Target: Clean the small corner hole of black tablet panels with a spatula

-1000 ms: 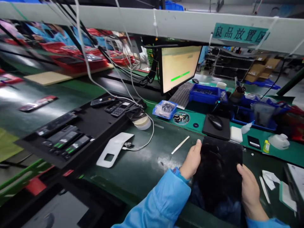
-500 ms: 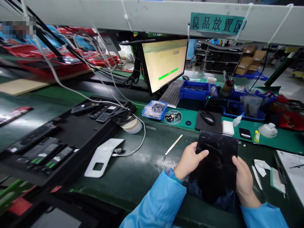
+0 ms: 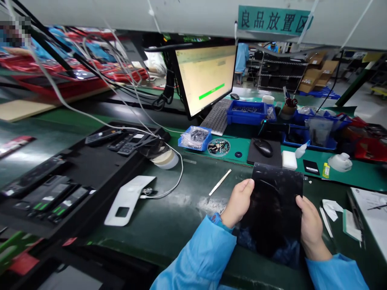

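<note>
A flat, glossy black tablet-like panel (image 3: 272, 217) is held tilted above the front of the bench, its dark face toward me. My left hand (image 3: 240, 201) grips its left edge, with the thumb along the border. On the opposite edge my right hand (image 3: 311, 225) is closed, thumb on the front and fingers hidden behind. A thin white stick (image 3: 220, 182) lies on the bench to the left of my left hand. Beside my right hand rest a white pointed tool (image 3: 326, 222), a crumpled white wipe (image 3: 331, 208) and a green-and-white block (image 3: 351, 225).
At left is a black foam tray (image 3: 90, 169) with dark device parts. A white plate (image 3: 128, 201) with a cable lies nearby. Behind stand a monitor (image 3: 208, 76), a keyboard (image 3: 217, 117), blue bins (image 3: 246, 112) and a mouse (image 3: 263, 148). A beam (image 3: 193, 16) crosses overhead.
My left thumb has slid outward from the panel's face to its left edge. The right hand keeps its grip. The view has shifted slightly.
</note>
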`<state>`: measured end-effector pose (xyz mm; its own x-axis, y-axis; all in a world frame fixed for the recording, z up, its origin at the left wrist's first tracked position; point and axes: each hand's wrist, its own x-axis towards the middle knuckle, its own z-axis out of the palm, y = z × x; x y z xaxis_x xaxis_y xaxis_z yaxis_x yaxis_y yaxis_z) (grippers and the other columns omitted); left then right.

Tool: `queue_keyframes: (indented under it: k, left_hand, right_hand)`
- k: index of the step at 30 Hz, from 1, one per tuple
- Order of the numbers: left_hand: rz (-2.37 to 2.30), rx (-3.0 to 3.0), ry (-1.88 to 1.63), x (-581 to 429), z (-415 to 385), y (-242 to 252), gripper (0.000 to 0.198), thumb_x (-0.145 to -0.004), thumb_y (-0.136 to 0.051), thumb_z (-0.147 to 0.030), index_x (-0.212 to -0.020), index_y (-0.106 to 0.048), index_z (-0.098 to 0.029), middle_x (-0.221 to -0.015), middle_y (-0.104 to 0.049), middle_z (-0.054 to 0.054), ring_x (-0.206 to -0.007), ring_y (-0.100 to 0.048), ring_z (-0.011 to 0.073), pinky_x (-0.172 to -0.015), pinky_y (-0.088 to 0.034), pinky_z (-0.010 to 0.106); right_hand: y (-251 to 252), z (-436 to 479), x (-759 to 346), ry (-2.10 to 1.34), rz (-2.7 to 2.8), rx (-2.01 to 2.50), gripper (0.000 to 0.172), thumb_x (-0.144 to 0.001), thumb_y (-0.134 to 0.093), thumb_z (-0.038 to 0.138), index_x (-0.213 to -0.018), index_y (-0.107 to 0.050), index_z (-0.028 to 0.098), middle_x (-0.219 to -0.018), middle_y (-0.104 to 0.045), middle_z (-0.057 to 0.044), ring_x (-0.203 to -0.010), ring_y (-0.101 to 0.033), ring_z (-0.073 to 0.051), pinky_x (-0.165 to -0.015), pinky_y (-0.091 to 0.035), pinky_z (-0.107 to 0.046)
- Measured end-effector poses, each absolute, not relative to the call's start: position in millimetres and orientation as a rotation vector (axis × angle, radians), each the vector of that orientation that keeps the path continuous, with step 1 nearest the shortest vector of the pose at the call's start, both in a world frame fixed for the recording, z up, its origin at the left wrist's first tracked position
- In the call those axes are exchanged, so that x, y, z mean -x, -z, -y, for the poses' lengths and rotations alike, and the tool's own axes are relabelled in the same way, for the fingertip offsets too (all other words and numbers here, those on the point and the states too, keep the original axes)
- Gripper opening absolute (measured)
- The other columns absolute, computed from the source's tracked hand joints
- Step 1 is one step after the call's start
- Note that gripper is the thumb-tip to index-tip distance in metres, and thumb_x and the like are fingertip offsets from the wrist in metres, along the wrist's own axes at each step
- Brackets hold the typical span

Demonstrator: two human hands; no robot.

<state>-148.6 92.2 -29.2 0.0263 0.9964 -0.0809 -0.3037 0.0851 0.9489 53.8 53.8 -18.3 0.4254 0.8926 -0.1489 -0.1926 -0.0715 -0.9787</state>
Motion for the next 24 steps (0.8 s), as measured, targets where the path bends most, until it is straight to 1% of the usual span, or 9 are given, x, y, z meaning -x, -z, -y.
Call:
queue_keyframes:
  k: [2,4,6,7,9,11,13,18,24]
  left_hand:
    - [-1.024,-0.892,-1.275,148,-92,29,0.053,-0.089,-0.067,-0.069,-0.084,-0.072,-0.017,-0.088,-0.075,0.004,-0.091,-0.066,0.0226,-0.092,-0.05,0.035]
    - [-1.003,-0.867,-1.254,148,-92,25,0.062,-0.091,-0.057,-0.075,-0.089,-0.075,-0.016,-0.092,-0.077,0.007,-0.095,-0.068,0.0246,-0.095,-0.051,0.037]
    - [-0.953,-0.861,-1.208,148,-91,21,0.072,-0.094,-0.046,-0.079,-0.093,-0.077,-0.014,-0.092,-0.078,0.01,-0.094,-0.071,0.0262,-0.093,-0.053,0.039]
    - [-0.926,-0.868,-1.18,148,-90,18,0.073,-0.094,-0.045,-0.079,-0.095,-0.078,-0.014,-0.092,-0.078,0.011,-0.093,-0.072,0.0266,-0.092,-0.055,0.039]
    - [-0.887,-0.897,-1.127,149,-88,15,0.064,-0.089,-0.061,-0.074,-0.1,-0.078,-0.013,-0.091,-0.079,0.011,-0.091,-0.072,0.0266,-0.088,-0.056,0.038]
    - [-0.884,-0.934,-1.091,150,-86,14,0.054,-0.079,-0.081,-0.063,-0.101,-0.078,-0.014,-0.091,-0.078,0.008,-0.088,-0.071,0.0251,-0.085,-0.055,0.036]
    - [-0.911,-0.96,-1.077,150,-85,14,0.049,-0.075,-0.086,-0.057,-0.097,-0.078,-0.013,-0.087,-0.077,0.007,-0.085,-0.069,0.0232,-0.083,-0.053,0.034]
    - [-1.002,-0.959,-1.108,147,-85,17,0.054,-0.082,-0.075,-0.067,-0.083,-0.075,-0.014,-0.076,-0.071,0.004,-0.078,-0.064,0.0209,-0.079,-0.052,0.033]
    - [-1.108,-0.968,-1.152,148,-88,21,0.062,-0.089,-0.058,-0.075,-0.078,-0.071,-0.016,-0.078,-0.071,0.005,-0.083,-0.062,0.0229,-0.081,-0.05,0.035]
  right_hand:
    - [18,-54,-55,-1.009,0.686,1.35,0.039,-0.068,-0.087,0.056,-0.092,-0.083,0.026,-0.092,-0.082,-0.002,-0.092,-0.075,-0.028,-0.086,-0.062,-0.037]
    - [18,-54,-55,-1.004,0.681,1.355,0.039,-0.067,-0.087,0.056,-0.09,-0.083,0.025,-0.091,-0.082,-0.003,-0.089,-0.075,-0.028,-0.083,-0.063,-0.038]
    - [18,-54,-56,-0.994,0.672,1.356,0.039,-0.068,-0.087,0.056,-0.09,-0.083,0.024,-0.092,-0.082,-0.003,-0.088,-0.075,-0.028,-0.08,-0.063,-0.037]
    - [19,-54,-57,-0.987,0.666,1.355,0.039,-0.069,-0.087,0.056,-0.09,-0.083,0.024,-0.092,-0.082,-0.003,-0.088,-0.075,-0.028,-0.08,-0.063,-0.037]
    - [19,-54,-57,-0.968,0.653,1.352,0.037,-0.07,-0.086,0.055,-0.09,-0.083,0.025,-0.094,-0.082,-0.002,-0.09,-0.075,-0.027,-0.083,-0.063,-0.036]
    - [20,-55,-57,-0.953,0.639,1.351,0.036,-0.07,-0.087,0.054,-0.091,-0.083,0.026,-0.096,-0.082,0.0,-0.092,-0.075,-0.026,-0.086,-0.062,-0.035]
    - [21,-55,-57,-0.942,0.628,1.35,0.035,-0.069,-0.088,0.054,-0.091,-0.083,0.027,-0.098,-0.082,0.001,-0.093,-0.075,-0.025,-0.088,-0.061,-0.034]
    - [21,-56,-57,-0.962,0.625,1.348,0.037,-0.067,-0.088,0.056,-0.089,-0.082,0.026,-0.094,-0.082,0.0,-0.092,-0.075,-0.027,-0.085,-0.062,-0.036]
    - [21,-56,-57,-0.998,0.644,1.349,0.04,-0.068,-0.086,0.057,-0.092,-0.083,0.025,-0.092,-0.081,-0.002,-0.095,-0.075,-0.03,-0.096,-0.059,-0.042]
